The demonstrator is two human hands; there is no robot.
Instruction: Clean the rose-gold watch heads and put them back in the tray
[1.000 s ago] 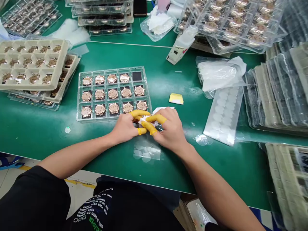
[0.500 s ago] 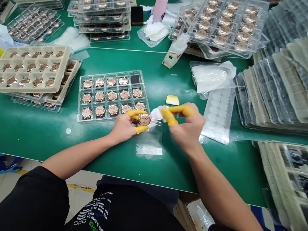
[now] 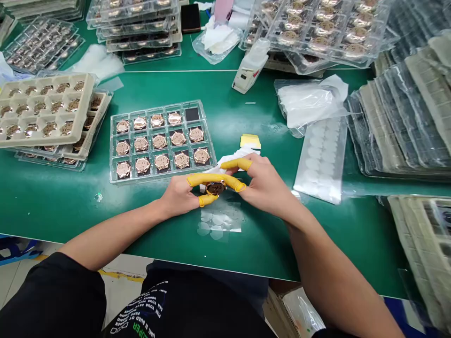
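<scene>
My left hand (image 3: 186,193), with yellow finger covers, grips a round watch case (image 3: 215,188) that is tilted and looks dark on its face. My right hand (image 3: 255,180) is at the right side of the case, a covered finger touching it, while its other covered fingers pinch a white cloth (image 3: 239,154). Just behind my left hand lies a clear tray (image 3: 112,162) of rose-gold watch cases; its far right compartment (image 3: 192,114) holds no case. A clear sheet with round stickers (image 3: 221,220) lies on the green table in front of my hands.
Stacked trays of cases stand at left (image 3: 45,110), back (image 3: 141,35) and back right (image 3: 324,33). Nested trays (image 3: 394,122) fill the right side. A yellow pad (image 3: 250,141), a white device (image 3: 250,66), a sticker sheet (image 3: 321,159) and a bagged cloth (image 3: 310,105) lie behind and right.
My right hand has moved left to the watch case, bringing the cloth beside it. The case has tilted in my left hand and looks darker. The view has shifted slightly.
</scene>
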